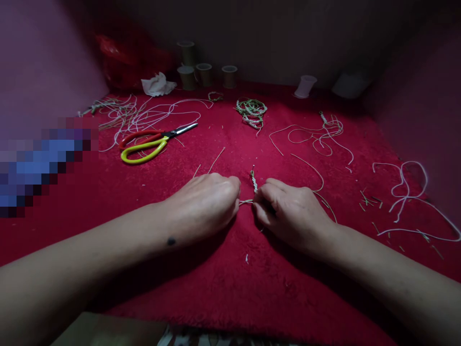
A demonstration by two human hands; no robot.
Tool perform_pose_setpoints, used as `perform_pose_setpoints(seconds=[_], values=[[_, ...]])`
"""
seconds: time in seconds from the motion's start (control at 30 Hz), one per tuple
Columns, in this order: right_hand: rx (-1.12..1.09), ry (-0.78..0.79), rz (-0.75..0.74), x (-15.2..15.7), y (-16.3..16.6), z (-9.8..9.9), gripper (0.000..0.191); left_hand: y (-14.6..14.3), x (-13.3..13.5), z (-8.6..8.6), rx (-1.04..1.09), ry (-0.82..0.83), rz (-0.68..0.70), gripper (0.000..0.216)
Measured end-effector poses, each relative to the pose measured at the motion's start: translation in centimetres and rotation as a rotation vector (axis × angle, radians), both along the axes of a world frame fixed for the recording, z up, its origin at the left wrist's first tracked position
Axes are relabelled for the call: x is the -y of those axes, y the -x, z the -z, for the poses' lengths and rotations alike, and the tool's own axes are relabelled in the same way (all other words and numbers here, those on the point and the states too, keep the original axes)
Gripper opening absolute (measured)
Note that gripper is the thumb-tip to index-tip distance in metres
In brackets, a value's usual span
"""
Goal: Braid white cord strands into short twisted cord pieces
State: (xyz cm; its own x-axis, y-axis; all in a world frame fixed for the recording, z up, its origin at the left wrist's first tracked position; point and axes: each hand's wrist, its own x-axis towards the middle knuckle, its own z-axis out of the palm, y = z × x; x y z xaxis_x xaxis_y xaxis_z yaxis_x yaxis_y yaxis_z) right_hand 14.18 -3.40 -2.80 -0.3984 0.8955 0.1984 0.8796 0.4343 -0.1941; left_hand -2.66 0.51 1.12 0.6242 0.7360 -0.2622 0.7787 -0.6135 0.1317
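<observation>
A short braided cord [254,181] in white and green lies on the red cloth, its lower end at the fingertips of my right hand [288,204]. That hand is closed in a pinch on the cord. My left hand [212,197] is closed too, gripping thin cord strands [246,202] that run across the small gap between both hands. Loose strand ends stick out beyond the left knuckles, and a tan strand [319,175] curves away behind the right hand. The fingertips of the left hand are mostly hidden from me.
Scissors [144,146] with red and yellow handles lie left, before tangled cords [126,113]. Finished-looking braided loops [251,110] sit at the back centre. Thread spools [204,74] stand along the wall. Cord scraps [367,198] and a white cord [405,187] lie right.
</observation>
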Motion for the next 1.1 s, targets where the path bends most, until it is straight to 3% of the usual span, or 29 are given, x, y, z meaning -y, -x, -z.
perform_pose_setpoints(seconds=[0.43,0.7,0.87,1.1], values=[[-0.058,0.11,-0.027,0.1,-0.2,-0.7,0.014,-0.2,0.2,0.4,-0.061,-0.143,0.041,0.018],[-0.022,0.06,0.016,-0.1,-0.1,-0.5,0.013,0.0,0.3,1.0,-0.031,-0.192,0.115,0.015],[-0.124,-0.011,-0.049,0.0,-0.3,-0.4,0.013,0.3,0.5,1.4,-0.059,-0.234,0.188,0.016],[-0.332,0.039,-0.065,-0.4,-0.4,0.1,0.008,0.3,0.4,1.8,-0.082,-0.258,0.215,0.013]])
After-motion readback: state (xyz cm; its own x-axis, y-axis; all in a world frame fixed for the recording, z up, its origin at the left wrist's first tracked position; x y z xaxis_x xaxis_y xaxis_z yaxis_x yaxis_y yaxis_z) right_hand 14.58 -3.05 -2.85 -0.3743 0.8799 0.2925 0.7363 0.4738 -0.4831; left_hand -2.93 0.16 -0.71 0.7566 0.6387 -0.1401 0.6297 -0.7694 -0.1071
